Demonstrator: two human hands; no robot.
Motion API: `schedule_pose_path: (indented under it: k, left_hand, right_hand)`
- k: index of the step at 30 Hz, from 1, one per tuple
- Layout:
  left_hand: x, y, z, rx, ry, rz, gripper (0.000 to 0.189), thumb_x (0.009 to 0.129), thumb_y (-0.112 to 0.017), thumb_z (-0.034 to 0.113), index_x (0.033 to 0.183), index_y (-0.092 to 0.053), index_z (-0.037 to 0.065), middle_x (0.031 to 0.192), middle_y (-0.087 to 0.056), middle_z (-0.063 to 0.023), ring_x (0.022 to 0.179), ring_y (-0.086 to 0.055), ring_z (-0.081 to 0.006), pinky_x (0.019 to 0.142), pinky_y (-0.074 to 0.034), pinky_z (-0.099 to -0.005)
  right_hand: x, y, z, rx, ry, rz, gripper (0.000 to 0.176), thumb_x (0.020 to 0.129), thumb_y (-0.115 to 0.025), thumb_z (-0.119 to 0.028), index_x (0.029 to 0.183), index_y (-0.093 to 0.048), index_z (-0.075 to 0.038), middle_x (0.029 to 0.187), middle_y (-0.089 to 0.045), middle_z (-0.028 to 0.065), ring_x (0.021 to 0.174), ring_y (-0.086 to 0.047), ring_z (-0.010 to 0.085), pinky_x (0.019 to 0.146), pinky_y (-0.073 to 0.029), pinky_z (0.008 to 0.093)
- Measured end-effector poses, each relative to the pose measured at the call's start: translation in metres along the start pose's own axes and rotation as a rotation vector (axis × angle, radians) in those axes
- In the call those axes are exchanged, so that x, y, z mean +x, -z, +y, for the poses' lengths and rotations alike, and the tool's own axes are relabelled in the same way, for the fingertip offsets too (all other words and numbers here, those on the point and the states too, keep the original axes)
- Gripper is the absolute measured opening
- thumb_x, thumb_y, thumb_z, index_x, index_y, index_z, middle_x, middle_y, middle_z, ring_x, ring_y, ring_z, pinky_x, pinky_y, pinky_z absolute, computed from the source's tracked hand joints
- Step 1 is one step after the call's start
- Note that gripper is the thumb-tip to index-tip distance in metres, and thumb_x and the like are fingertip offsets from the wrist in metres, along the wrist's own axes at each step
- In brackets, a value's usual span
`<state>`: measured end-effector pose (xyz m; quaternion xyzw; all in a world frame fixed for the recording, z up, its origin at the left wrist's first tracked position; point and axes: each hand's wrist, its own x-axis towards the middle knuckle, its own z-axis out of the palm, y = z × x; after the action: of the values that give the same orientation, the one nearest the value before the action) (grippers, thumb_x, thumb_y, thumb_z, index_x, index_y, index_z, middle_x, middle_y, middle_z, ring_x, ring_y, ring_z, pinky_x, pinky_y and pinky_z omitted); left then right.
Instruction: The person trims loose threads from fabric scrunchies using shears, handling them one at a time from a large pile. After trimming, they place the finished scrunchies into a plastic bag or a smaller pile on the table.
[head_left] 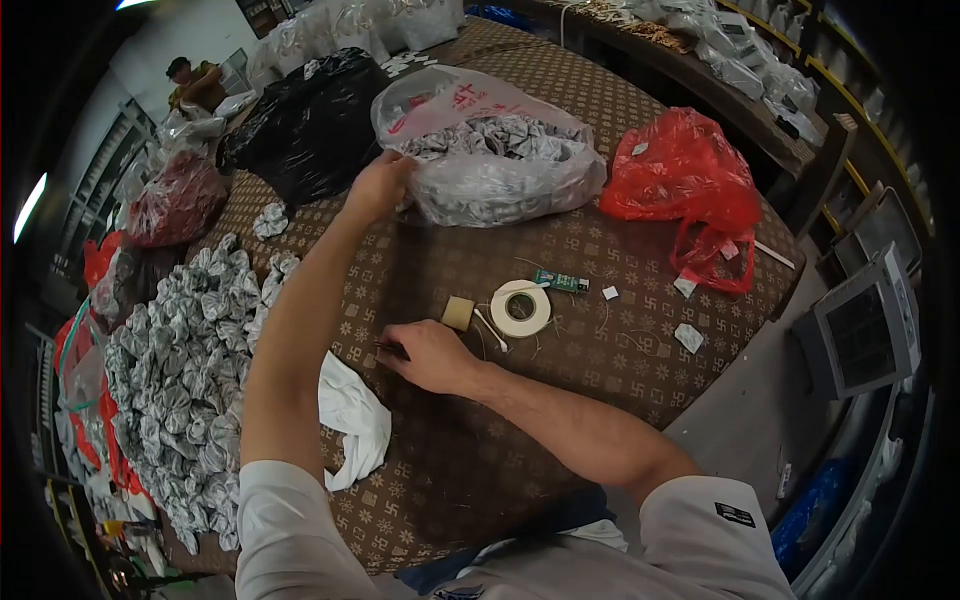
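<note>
My left hand (383, 187) reaches forward to the left edge of a clear plastic bag (500, 188) with red writing. Its fingers are closed at the bag's edge and partly hidden. Grey crumpled paper-like bundles (505, 137) fill the bag. Nearer to me, my right hand (432, 356) rests low over the patterned tablecloth, fingers curled together around a small dark thing that I cannot make out. Just beyond it lie a yellowish tape roll (458, 313), a cotton swab (492, 331), a white tape roll (521, 308) and a green lighter (562, 281).
A large heap of grey wrapped bundles (190, 380) covers the left side, beside a white cloth (352, 420). A black bag (305, 125) and a red bag (685, 170) flank the clear one. A person (195, 85) sits at the far left. A grey-framed screen (862, 325) stands right.
</note>
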<state>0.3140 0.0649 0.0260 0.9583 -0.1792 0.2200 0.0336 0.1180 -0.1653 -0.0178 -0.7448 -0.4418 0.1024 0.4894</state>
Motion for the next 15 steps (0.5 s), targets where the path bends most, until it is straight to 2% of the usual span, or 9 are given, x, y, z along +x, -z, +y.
schedule_pose_path:
  k: [2,4,6,8,9,11,12,14,15]
  left_hand:
    - [0.014,0.028,0.016,0.022,0.15,0.042,0.022,0.086,-0.06,0.011,0.107,-0.067,0.009,0.102,-0.063,-0.0158,0.096,-0.063,-0.0396,0.083,-0.052,-0.046]
    - [0.04,0.071,0.013,0.129,0.045,0.137,0.02,0.088,-0.058,0.013,0.106,-0.067,0.009,0.1,-0.062,-0.0154,0.093,-0.063,-0.0392,0.081,-0.052,-0.0453]
    - [0.064,0.117,0.019,0.139,0.002,0.325,0.02,0.09,-0.058,0.014,0.106,-0.066,0.007,0.102,-0.062,-0.015,0.094,-0.063,-0.0382,0.081,-0.051,-0.0451]
    - [0.078,0.155,0.037,0.207,-0.119,0.515,0.021,0.089,-0.057,0.014,0.106,-0.066,0.006,0.103,-0.062,-0.015,0.097,-0.062,-0.0373,0.083,-0.051,-0.0452]
    - [0.081,0.169,0.046,0.209,-0.119,0.513,0.021,0.089,-0.057,0.014,0.106,-0.066,0.006,0.103,-0.062,-0.015,0.097,-0.062,-0.0373,0.083,-0.051,-0.0452]
    - [0.073,0.184,0.065,0.129,-0.263,0.34,0.021,0.086,-0.059,0.014,0.102,-0.067,0.003,0.105,-0.063,-0.0156,0.098,-0.062,-0.037,0.086,-0.05,-0.0458]
    - [0.064,0.185,0.07,0.13,-0.266,0.339,0.021,0.086,-0.059,0.014,0.102,-0.067,0.003,0.105,-0.063,-0.0156,0.098,-0.062,-0.037,0.086,-0.05,-0.0458]
    - [0.04,0.183,0.077,0.085,-0.341,-0.248,0.027,0.082,-0.065,0.013,0.105,-0.066,0.0,0.115,-0.061,-0.015,0.107,-0.06,-0.0359,0.094,-0.048,-0.0432]
    - [0.025,0.18,0.082,0.14,-0.366,-0.401,0.029,0.08,-0.066,0.014,0.105,-0.067,-0.001,0.113,-0.062,-0.0156,0.108,-0.06,-0.0345,0.095,-0.048,-0.0427]
  right_hand:
    - [0.0,0.001,0.001,-0.019,0.006,0.006,0.023,0.088,-0.069,-0.022,0.098,-0.069,-0.002,0.09,-0.071,0.0186,0.086,-0.068,0.0385,0.074,-0.054,0.0458]
    - [-0.001,-0.001,0.002,-0.032,0.016,-0.012,0.024,0.089,-0.069,-0.023,0.1,-0.068,-0.002,0.09,-0.071,0.018,0.085,-0.068,0.0375,0.074,-0.054,0.0446]
    - [0.0,-0.002,0.003,-0.005,0.01,0.001,0.023,0.089,-0.069,-0.022,0.099,-0.068,-0.002,0.09,-0.071,0.0173,0.085,-0.068,0.0374,0.074,-0.055,0.0447]
    - [0.0,-0.002,0.003,-0.001,0.01,-0.003,0.023,0.089,-0.069,-0.022,0.099,-0.068,-0.002,0.09,-0.071,0.0172,0.085,-0.068,0.0372,0.074,-0.055,0.0446]
    - [0.0,-0.001,0.003,-0.005,0.007,0.0,0.023,0.089,-0.069,-0.023,0.099,-0.068,-0.002,0.091,-0.071,0.017,0.085,-0.068,0.0371,0.074,-0.055,0.0445]
    - [0.0,-0.002,0.003,-0.006,0.0,-0.007,0.024,0.089,-0.069,-0.023,0.099,-0.068,-0.002,0.091,-0.071,0.0173,0.085,-0.068,0.0372,0.075,-0.055,0.0446]
    - [0.0,-0.002,0.003,-0.011,-0.006,-0.015,0.024,0.09,-0.068,-0.024,0.1,-0.068,-0.002,0.091,-0.071,0.0176,0.086,-0.068,0.0372,0.075,-0.054,0.0447]
    - [0.0,-0.001,0.002,-0.012,-0.013,-0.021,0.025,0.09,-0.068,-0.024,0.1,-0.068,-0.002,0.09,-0.071,0.0177,0.086,-0.068,0.0375,0.075,-0.054,0.0451]
    - [0.0,0.0,0.001,-0.016,-0.02,-0.034,0.025,0.09,-0.067,-0.025,0.1,-0.068,-0.002,0.09,-0.071,0.0177,0.086,-0.068,0.0378,0.075,-0.054,0.0455]
